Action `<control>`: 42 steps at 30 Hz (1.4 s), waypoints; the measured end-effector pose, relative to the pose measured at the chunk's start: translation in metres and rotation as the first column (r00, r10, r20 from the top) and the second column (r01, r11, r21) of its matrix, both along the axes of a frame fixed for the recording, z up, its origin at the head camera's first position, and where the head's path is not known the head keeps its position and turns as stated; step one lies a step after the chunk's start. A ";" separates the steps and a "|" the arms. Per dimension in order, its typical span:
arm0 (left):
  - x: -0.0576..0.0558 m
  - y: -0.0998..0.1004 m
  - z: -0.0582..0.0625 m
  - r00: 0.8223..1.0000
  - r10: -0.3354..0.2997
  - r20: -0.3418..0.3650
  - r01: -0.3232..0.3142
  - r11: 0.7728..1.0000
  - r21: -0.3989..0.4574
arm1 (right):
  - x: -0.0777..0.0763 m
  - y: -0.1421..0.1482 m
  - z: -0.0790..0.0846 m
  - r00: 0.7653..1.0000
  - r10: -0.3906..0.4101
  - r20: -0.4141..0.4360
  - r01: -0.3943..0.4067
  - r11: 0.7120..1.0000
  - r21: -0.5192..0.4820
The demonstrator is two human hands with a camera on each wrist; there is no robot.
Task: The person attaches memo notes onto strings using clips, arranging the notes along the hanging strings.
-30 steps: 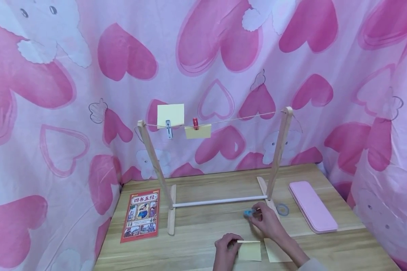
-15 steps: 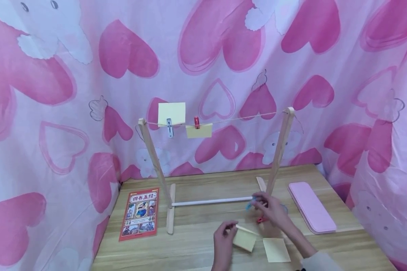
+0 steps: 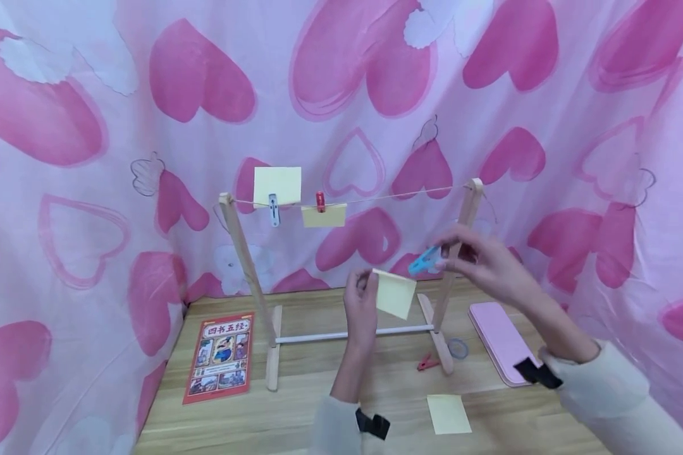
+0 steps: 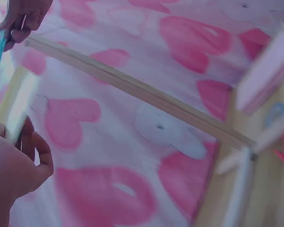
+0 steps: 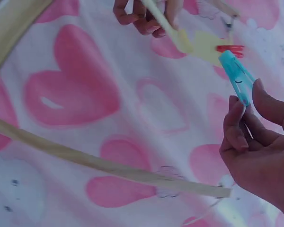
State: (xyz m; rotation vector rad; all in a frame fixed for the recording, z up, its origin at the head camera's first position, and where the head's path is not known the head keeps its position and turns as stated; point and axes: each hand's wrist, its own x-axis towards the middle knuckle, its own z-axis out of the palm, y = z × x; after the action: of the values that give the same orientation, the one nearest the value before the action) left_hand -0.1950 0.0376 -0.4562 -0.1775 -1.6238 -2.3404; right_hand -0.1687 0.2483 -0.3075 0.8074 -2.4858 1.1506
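My left hand [image 3: 361,306] pinches a yellow sticky note [image 3: 395,294] by its left edge, raised in front of the wooden stand [image 3: 248,268]. To its right, my right hand [image 3: 480,262] holds a light-blue clothespin [image 3: 425,260] between thumb and fingers, pointing at the note but apart from it. The right wrist view shows the clothespin [image 5: 236,78] at the fingertips. On the stand's string [image 3: 398,194] hang two more notes: one [image 3: 277,183] under a pale-blue clothespin [image 3: 274,210], the other [image 3: 324,217] under a red clothespin [image 3: 320,201].
On the table [image 3: 319,414] lie a red clothespin [image 3: 427,362], a flat yellow note [image 3: 449,414] and a grey-blue ring [image 3: 458,348]. A pink case [image 3: 501,341] is at the right, a red-bordered booklet [image 3: 221,357] at the left. A heart-patterned curtain [image 3: 205,145] stands behind.
Both hands have risen from the table: the left with the sticky note, the right with the light-blue clothespin. The red clothespin on the table, partly hidden before, now shows fully.
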 end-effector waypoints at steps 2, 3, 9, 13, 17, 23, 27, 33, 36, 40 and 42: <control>-0.008 0.002 0.016 0.999 0.032 -0.039 -0.030 0.998 0.050 | -0.005 -0.002 0.019 1.000 0.010 -0.026 -0.010 1.000 -0.008; -0.011 0.003 0.023 0.997 0.047 -0.056 -0.043 0.996 0.075 | -0.008 -0.003 0.027 0.999 0.009 -0.039 -0.010 1.000 -0.017; -0.019 0.013 0.050 0.985 0.150 -0.084 -0.129 0.969 0.213 | -0.028 -0.008 0.057 0.999 -0.042 -0.011 0.042 0.998 -0.049; -0.021 0.014 0.055 0.973 0.215 -0.088 -0.193 0.958 0.211 | -0.039 -0.010 0.067 0.996 -0.077 0.039 0.079 0.995 -0.066; -0.022 0.014 0.058 0.961 0.262 -0.092 -0.238 0.948 0.214 | -0.047 -0.013 0.077 0.995 -0.090 0.044 0.093 0.993 -0.072; -0.026 0.020 0.066 0.938 0.312 -0.149 -0.272 0.933 0.235 | -0.063 -0.024 0.095 0.995 -0.073 0.062 0.076 0.996 -0.052; -0.028 0.023 0.073 0.917 0.341 -0.206 -0.296 0.929 0.222 | -0.076 -0.033 0.108 0.996 -0.047 0.071 0.050 0.998 -0.041; -0.029 0.024 0.079 0.907 0.365 -0.210 -0.335 0.927 0.166 | -0.090 -0.045 0.121 0.998 -0.022 0.061 0.021 1.000 0.006; -0.029 0.022 0.082 0.901 0.381 -0.207 -0.360 0.923 0.132 | -0.097 -0.049 0.121 0.999 -0.008 0.052 0.006 0.999 0.034; -0.029 0.021 0.085 0.889 0.396 -0.231 -0.381 0.918 0.109 | -0.104 -0.055 0.118 0.999 0.006 0.044 -0.009 0.998 0.062; -0.029 0.020 0.086 0.886 0.392 -0.247 -0.380 0.920 0.096 | -0.106 -0.057 0.117 0.999 0.010 0.040 -0.013 0.997 0.070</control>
State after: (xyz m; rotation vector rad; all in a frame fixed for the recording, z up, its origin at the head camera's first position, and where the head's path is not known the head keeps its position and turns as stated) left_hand -0.2237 0.0581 -0.3702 -0.1316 -1.3352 -1.9549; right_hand -0.2750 0.1911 -0.1906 0.8266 -2.5700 1.0994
